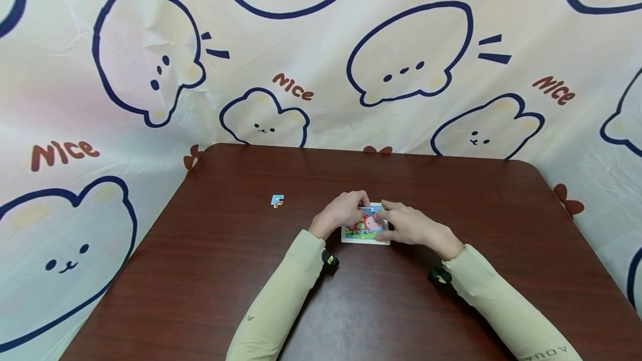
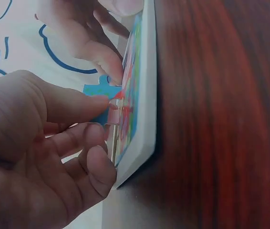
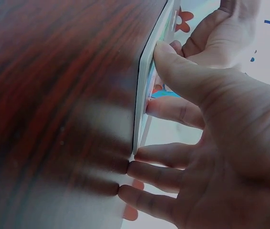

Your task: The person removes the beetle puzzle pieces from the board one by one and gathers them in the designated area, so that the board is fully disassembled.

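A small jigsaw puzzle in a white frame (image 1: 366, 242) lies on the table between both hands, showing a colourful cartoon picture. My left hand (image 1: 343, 209) is at its upper left; in the left wrist view, thumb and fingers pinch a blue puzzle piece (image 2: 94, 89) that stands tilted up from the picture. My right hand (image 1: 408, 223) is at the right side. Its thumb rests on the frame's near side and the index finger touches the picture, while other extended fingers (image 3: 161, 155) reach the frame's edge and the tabletop. Part of the puzzle is hidden under the hands.
One loose puzzle piece (image 1: 277, 200), blue with some brown and white, lies on the dark wooden table (image 1: 225, 249) to the left of the hands. A cartoon-printed cloth (image 1: 321, 43) hangs round the table's far and side edges.
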Motion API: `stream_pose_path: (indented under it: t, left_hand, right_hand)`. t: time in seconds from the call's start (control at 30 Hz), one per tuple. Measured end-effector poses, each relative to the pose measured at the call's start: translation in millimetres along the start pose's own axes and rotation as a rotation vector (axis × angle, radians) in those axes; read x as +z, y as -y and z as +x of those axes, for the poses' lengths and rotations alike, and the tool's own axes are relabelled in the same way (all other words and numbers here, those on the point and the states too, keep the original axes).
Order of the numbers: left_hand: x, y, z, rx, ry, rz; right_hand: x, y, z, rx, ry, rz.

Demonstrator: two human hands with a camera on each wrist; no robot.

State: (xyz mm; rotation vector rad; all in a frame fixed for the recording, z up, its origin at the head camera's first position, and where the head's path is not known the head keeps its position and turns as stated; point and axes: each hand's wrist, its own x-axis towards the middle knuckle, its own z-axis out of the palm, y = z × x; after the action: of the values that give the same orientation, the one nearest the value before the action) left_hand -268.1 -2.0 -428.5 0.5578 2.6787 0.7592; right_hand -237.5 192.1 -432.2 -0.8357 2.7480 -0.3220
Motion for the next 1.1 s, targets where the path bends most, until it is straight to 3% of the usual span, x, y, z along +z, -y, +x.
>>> stream_pose_path:
  t: [0.47,0.77,1.1]
  left_hand:
    - [-1.1,-4.8,-1.3,-0.003,-0.066,0.089]
    - [-1.8,-0.2,1.7,-0.011,-0.049,-0.014]
    - [-23.8,12.0,-7.1,-0.003,-0.060,-0.154]
  right_hand:
    - [0,-1,-1,0.010,0.000,0.008]
    - [0,0,-1,0.008,-0.002,0.008]
    - [0,0,0,0.039,0.008,0.018]
